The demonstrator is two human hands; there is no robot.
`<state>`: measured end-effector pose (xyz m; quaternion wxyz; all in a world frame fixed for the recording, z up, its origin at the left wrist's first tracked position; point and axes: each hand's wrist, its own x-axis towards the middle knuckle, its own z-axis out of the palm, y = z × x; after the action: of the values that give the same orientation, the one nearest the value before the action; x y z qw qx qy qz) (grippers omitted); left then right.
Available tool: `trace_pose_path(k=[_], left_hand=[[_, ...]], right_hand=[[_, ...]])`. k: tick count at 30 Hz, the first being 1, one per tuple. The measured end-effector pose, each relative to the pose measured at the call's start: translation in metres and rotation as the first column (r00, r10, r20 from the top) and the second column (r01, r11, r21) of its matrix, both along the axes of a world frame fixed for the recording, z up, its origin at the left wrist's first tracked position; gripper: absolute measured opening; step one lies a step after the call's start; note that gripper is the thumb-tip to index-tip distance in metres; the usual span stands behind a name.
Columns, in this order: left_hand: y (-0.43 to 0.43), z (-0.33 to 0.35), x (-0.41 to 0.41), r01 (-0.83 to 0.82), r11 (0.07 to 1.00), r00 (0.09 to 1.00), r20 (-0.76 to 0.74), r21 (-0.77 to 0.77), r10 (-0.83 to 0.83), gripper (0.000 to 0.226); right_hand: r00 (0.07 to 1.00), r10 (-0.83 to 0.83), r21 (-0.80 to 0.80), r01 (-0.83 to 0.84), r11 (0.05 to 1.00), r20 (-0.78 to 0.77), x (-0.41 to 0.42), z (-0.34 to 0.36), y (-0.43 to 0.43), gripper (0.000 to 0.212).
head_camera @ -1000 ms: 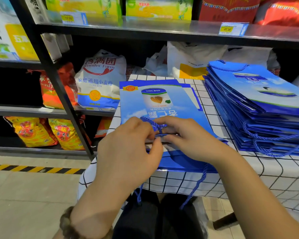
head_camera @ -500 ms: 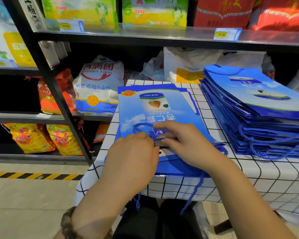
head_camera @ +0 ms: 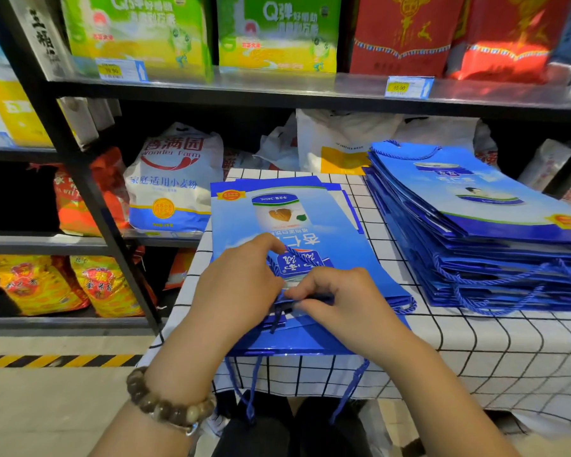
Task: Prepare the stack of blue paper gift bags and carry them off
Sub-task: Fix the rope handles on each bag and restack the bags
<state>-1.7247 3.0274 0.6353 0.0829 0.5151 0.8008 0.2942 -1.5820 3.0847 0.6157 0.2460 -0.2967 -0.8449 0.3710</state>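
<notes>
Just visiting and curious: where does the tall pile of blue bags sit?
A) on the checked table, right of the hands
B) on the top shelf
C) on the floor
A: the tall pile of blue bags lies on the checked table, right of the left hand and right hand, which pinch a cord handle.

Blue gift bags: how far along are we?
Looks done: a tall stack sits on the table. In hand: left hand and right hand pinch a rope handle on the smaller pile. Left: finish that pile, then carry everything off; nothing is lifted yet.

Blue gift bags, black-gridded white tablecloth
</notes>
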Motion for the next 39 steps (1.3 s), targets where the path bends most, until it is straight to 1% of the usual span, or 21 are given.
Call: trace_pose_path(k=[3, 6, 7, 8, 9, 11, 12, 14, 16, 18, 20, 23, 25, 27, 29, 30, 32, 34, 35, 37, 39], left_hand=[[0.001, 0.001, -0.006, -0.092, 0.991, 0.994, -0.043, 0.094, 0.096, 0.029], [-0.001, 0.000, -0.003, -0.033, 0.996, 0.980, -0.193, 0.087, 0.049, 0.023], [-0.002, -0.001, -0.004, -0.012, 0.996, 0.978, -0.204, 0.083, 0.029, 0.018], [-0.003, -0.001, -0.008, -0.001, 0.997, 0.985, -0.171, 0.076, 0.014, 0.014], [-0.004, 0.000, -0.014, 0.004, 0.999, 0.996, -0.091, 0.054, 0.001, 0.014], [-0.009, 0.000, -0.029, 0.023, 0.999, 0.987, 0.157, 0.031, -0.027, 0.031], [-0.012, -0.002, -0.038, 0.054, 0.998, 0.971, 0.232, 0.034, -0.061, 0.044], [-0.021, -0.002, -0.047, 0.193, 0.981, 0.953, 0.237, 0.011, -0.190, 0.065], [-0.027, 0.000, -0.049, 0.346, 0.938, 0.914, 0.234, -0.022, -0.331, 0.078], [-0.027, 0.001, -0.050, 0.422, 0.907, 0.887, 0.210, -0.005, -0.411, 0.073], [-0.024, -0.004, -0.052, 0.397, 0.914, 0.896, 0.180, 0.086, -0.406, 0.055], [-0.016, -0.008, -0.053, 0.266, 0.935, 0.924, 0.213, 0.235, -0.317, 0.023], [-0.012, -0.011, -0.053, 0.173, 0.944, 0.934, 0.256, 0.280, -0.248, 0.017], [-0.008, -0.014, -0.053, 0.070, 0.947, 0.925, 0.336, 0.314, -0.179, 0.012], [-0.007, -0.014, -0.054, -0.052, 0.939, 0.883, 0.455, 0.341, -0.117, 0.017], [-0.007, -0.014, -0.054, -0.110, 0.929, 0.867, 0.492, 0.354, -0.085, 0.021], [-0.007, -0.011, -0.055, -0.183, 0.907, 0.862, 0.506, 0.380, -0.038, 0.027], [-0.005, -0.006, -0.056, -0.231, 0.877, 0.847, 0.531, 0.422, -0.033, 0.030], [-0.005, -0.004, -0.057, -0.263, 0.859, 0.829, 0.559, 0.439, -0.032, 0.030], [-0.002, 0.003, -0.056, -0.317, 0.830, 0.783, 0.621, 0.459, -0.045, 0.030], [0.002, 0.014, -0.053, -0.344, 0.800, 0.753, 0.654, 0.492, -0.078, 0.031]], right_hand=[[1.000, 0.017, 0.000, -0.017, 1.000, 0.024, 0.001, 0.003, 0.000, 0.038], [0.999, 0.028, 0.016, -0.028, 0.999, 0.024, 0.001, 0.004, 0.001, 0.040], [0.999, 0.032, 0.024, -0.032, 0.999, 0.020, 0.002, 0.004, 0.001, 0.037], [0.999, 0.034, 0.031, -0.035, 0.999, 0.010, 0.003, 0.005, 0.001, 0.033], [0.999, 0.033, 0.031, -0.033, 0.999, -0.005, 0.004, 0.005, 0.002, 0.029], [0.999, 0.021, 0.005, -0.021, 1.000, -0.043, 0.008, 0.009, 0.003, 0.032], [0.998, 0.012, -0.018, -0.013, 1.000, -0.068, 0.011, 0.011, 0.005, 0.035], [0.991, -0.016, -0.090, 0.003, 0.996, -0.136, 0.015, 0.018, 0.009, 0.036], [0.974, -0.051, -0.161, 0.015, 0.987, -0.220, 0.016, 0.027, 0.013, 0.035], [0.956, -0.078, -0.198, 0.021, 0.980, -0.282, 0.016, 0.035, 0.016, 0.034], [0.946, -0.085, -0.208, 0.019, 0.978, -0.312, 0.014, 0.041, 0.016, 0.031], [0.947, -0.060, -0.125, 0.022, 0.992, -0.316, 0.010, 0.046, 0.011, 0.031], [0.932, -0.051, 0.061, 0.077, 0.995, -0.358, 0.009, 0.046, 0.004, 0.026], [0.881, -0.075, 0.309, 0.242, 0.920, -0.467, 0.012, 0.048, 0.004, 0.013], [0.796, -0.090, 0.423, 0.409, 0.808, -0.598, 0.017, 0.045, 0.009, 0.014], [0.755, -0.118, 0.409, 0.472, 0.781, -0.645, 0.020, 0.042, 0.014, 0.020], [0.681, -0.272, 0.242, 0.559, 0.793, -0.680, 0.021, 0.035, 0.023, 0.042], [0.691, -0.430, 0.013, 0.537, 0.844, -0.581, 0.016, 0.029, 0.030, 0.066], [0.730, -0.448, -0.073, 0.483, 0.872, -0.517, 0.013, 0.026, 0.035, 0.067], [0.809, -0.383, -0.174, 0.341, 0.924, -0.446, 0.005, 0.019, 0.046, 0.046], [0.811, -0.349, -0.224, 0.274, 0.936, -0.470, 0.000, 0.017, 0.055, 0.036]])
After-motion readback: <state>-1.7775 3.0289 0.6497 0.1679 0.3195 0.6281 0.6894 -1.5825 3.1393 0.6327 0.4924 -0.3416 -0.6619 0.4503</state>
